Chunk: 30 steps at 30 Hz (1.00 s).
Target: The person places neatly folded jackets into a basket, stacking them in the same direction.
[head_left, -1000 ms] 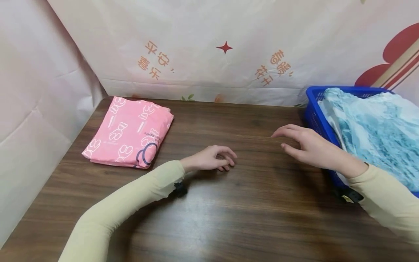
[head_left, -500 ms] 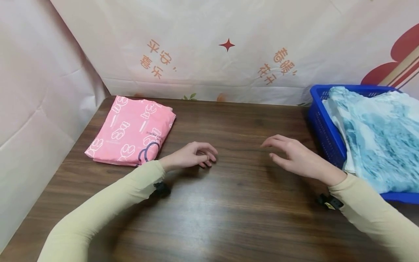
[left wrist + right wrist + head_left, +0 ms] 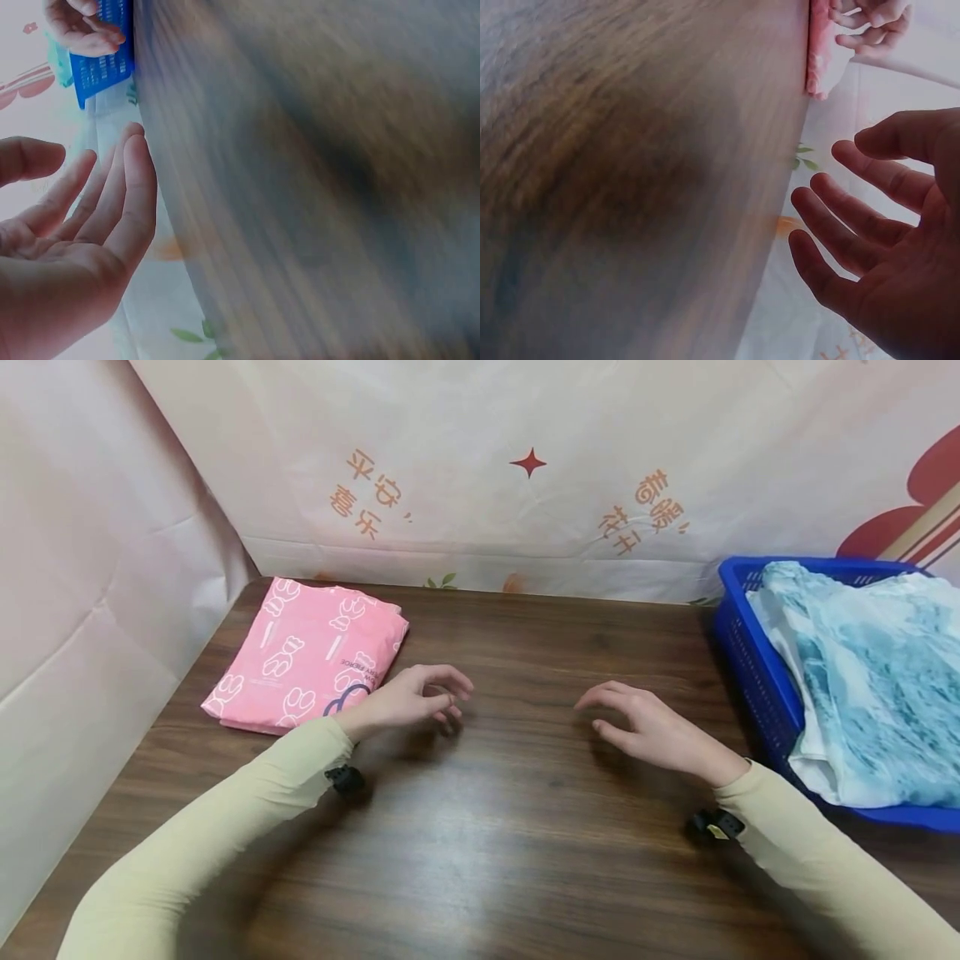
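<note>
My left hand [image 3: 412, 697] hovers over the table just right of a folded pink cloth [image 3: 300, 652] printed with white bunny outlines and a dark blue shape. Its fingers are loosely bent and hold nothing, as the left wrist view also shows. Across from it, my right hand [image 3: 648, 731] hangs above the wood, left of a blue plastic basket [image 3: 757, 681], fingers relaxed and spread. In the right wrist view nothing lies in the palm of the right hand [image 3: 885, 232]. Folded teal-and-white marbled fabric [image 3: 885, 685] fills the basket.
A dark wood-grain table [image 3: 495, 860] lies under both hands. Behind it hangs a pale printed curtain [image 3: 465, 510] with orange characters and a red star, and the cloth continues along the left side. The basket stands at the table's right.
Both hands have moved left over the table; the left came nearer the pink cloth, the right drew away from the basket. The head view has shifted slightly. Cloth and basket stay put.
</note>
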### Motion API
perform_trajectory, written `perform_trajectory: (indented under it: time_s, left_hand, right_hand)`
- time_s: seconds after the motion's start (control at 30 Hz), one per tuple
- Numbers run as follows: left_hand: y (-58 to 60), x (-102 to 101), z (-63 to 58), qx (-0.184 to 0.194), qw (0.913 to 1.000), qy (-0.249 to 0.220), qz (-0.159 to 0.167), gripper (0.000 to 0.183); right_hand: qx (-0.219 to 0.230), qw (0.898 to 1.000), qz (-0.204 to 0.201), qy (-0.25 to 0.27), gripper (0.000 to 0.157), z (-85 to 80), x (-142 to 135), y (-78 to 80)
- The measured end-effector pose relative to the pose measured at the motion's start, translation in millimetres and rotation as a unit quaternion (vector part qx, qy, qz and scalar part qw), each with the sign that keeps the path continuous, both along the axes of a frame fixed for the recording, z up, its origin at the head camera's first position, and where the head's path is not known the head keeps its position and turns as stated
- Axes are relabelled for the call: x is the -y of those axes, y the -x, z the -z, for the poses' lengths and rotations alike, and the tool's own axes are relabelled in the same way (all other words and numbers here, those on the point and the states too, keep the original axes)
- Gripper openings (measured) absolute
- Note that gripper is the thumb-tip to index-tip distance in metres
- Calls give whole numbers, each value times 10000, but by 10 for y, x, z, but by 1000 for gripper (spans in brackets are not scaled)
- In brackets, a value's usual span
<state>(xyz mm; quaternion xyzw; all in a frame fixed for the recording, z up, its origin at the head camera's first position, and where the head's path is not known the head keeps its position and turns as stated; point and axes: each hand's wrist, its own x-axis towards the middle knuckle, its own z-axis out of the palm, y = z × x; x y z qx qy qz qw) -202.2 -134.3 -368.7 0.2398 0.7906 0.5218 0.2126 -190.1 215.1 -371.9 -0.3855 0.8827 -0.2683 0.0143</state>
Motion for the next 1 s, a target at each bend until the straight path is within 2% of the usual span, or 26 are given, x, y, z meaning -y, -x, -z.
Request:
perform_trajectory:
  time_s: [0.1, 0.2, 0.33, 0.4, 0.53, 0.73, 0.87, 1.0]
  left_hand:
    - [3, 86, -29, -178, 9996, 122, -155, 28]
    - [6, 188, -39, -549, 9975, 309, -307, 28]
    - [7, 341, -49, -1228, 9890, 609, -559, 32]
    - [8, 417, -69, -1415, 9843, 762, -733, 36]
    - [18, 566, -121, -1544, 9763, 1129, -1017, 45]
    - [25, 796, -167, -1679, 9625, 1743, -1228, 54]
    - [30, 969, -159, -1739, 9557, 1910, -1409, 57]
    - [21, 1156, -147, -1688, 9483, 2040, -1749, 61]
  right_hand:
    - [93, 9999, 44, 10, 24, 68, 13, 38]
    - [160, 9998, 66, 34, 24, 116, 29, 63]
    - [231, 9997, 65, 33, 24, 146, 62, 89]
    - [289, 9995, 81, 28, 24, 145, 86, 106]
    - [456, 9988, 167, 75, 25, 136, 170, 160]
    - [736, 9973, 70, 19, 29, 161, 380, 228]
    - [864, 9961, -39, -146, 36, 180, 523, 241]
    - [934, 9954, -84, -188, 47, 181, 633, 243]
